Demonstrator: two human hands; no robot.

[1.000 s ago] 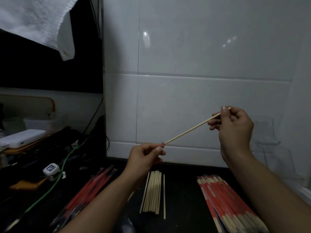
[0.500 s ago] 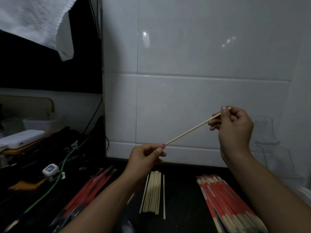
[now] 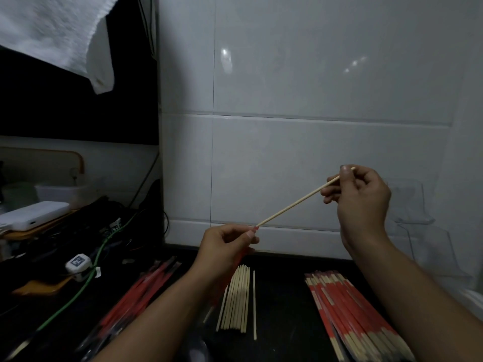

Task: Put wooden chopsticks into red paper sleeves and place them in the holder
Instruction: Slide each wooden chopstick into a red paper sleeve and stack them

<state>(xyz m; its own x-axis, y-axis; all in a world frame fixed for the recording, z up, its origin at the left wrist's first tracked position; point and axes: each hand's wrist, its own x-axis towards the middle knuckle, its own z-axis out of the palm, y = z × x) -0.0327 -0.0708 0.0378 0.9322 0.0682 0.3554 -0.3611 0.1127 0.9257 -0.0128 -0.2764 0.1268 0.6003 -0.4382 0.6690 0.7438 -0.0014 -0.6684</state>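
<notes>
Head view shows both hands raised in front of a white tiled wall (image 3: pixel 300 152), sharing one thin pale wooden chopstick (image 3: pixel 295 203) that slants up from lower left to upper right. The right hand (image 3: pixel 362 205) pinches its upper end between thumb and curled fingers, the tip poking out just past the thumb. The left hand (image 3: pixel 226 248) pinches the lower end, where a bit of red paper sleeve (image 3: pixel 241 253) shows at the fingertips and below the palm; how far the chopstick sits inside it cannot be told.

Below the chopstick, on the dark table (image 3: pixel 282 296), lies a row of bare wooden chopsticks (image 3: pixel 235 299), one stick a little apart on its right side. Right of that row is a fanned pile of chopsticks in red paper sleeves (image 3: pixel 350 317). Left of the row lies a bundle of red sleeves in clear wrap (image 3: pixel 138 296). A clear plastic holder (image 3: pixel 418 231) stands against the wall, right of the right hand. A white towel (image 3: pixel 57 35) hangs at upper left, and a green cable (image 3: pixel 86 278) runs across the clutter left of the bundle.
</notes>
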